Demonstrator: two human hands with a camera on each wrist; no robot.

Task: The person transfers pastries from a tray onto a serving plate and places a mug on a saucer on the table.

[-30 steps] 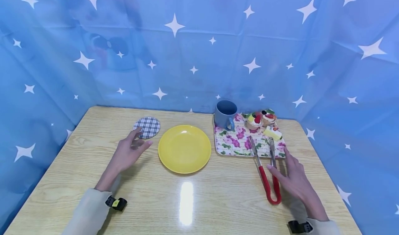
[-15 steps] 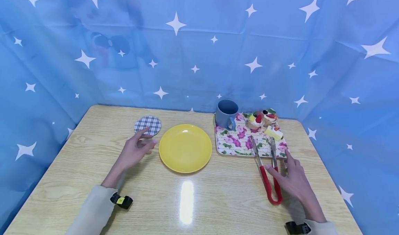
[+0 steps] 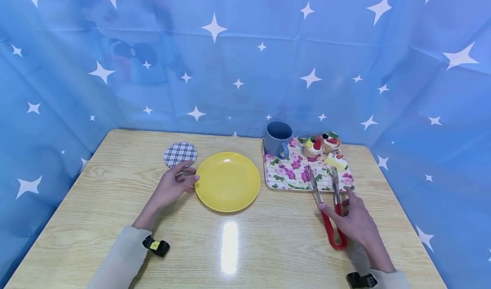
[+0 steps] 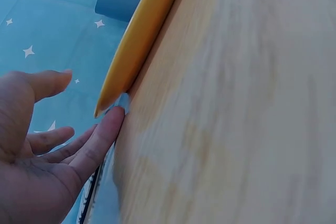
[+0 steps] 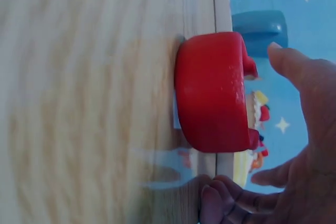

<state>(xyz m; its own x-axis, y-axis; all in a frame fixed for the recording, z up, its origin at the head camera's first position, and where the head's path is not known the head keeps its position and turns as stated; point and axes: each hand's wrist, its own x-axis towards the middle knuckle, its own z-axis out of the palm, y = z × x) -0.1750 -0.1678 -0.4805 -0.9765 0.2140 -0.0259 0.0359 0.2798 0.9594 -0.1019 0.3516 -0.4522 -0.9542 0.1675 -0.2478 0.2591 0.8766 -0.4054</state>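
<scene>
At the left rim of a yellow plate [image 3: 227, 182] is my left hand [image 3: 174, 186], thumb and fingers apart. In the left wrist view, a fingertip reaches the plate's edge [image 4: 139, 40] from below while the thumb stays above, away from it. Metal tongs with red handles [image 3: 327, 227] lie with their tips on a floral tray [image 3: 285, 182]. My right hand [image 3: 356, 221] spreads across the handles, thumb toward the left arm and fingers on the right side. The right wrist view shows the red bend of the tongs [image 5: 212, 93] between thumb and fingers, which are not closed round it.
A blue mug [image 3: 277, 140] stands on the tray's left end. Two fruit-topped cupcakes [image 3: 313, 148] and a yellow cake slice [image 3: 336, 163] sit at its right. A plaid round coaster [image 3: 180, 153] lies behind my left hand. A starry blue curtain [image 3: 238, 59] hangs behind the table.
My left hand has moved right, from beside the coaster to the plate's rim. My right hand has shifted slightly left, its thumb now across the tongs' handles. Plate and tongs have stayed put.
</scene>
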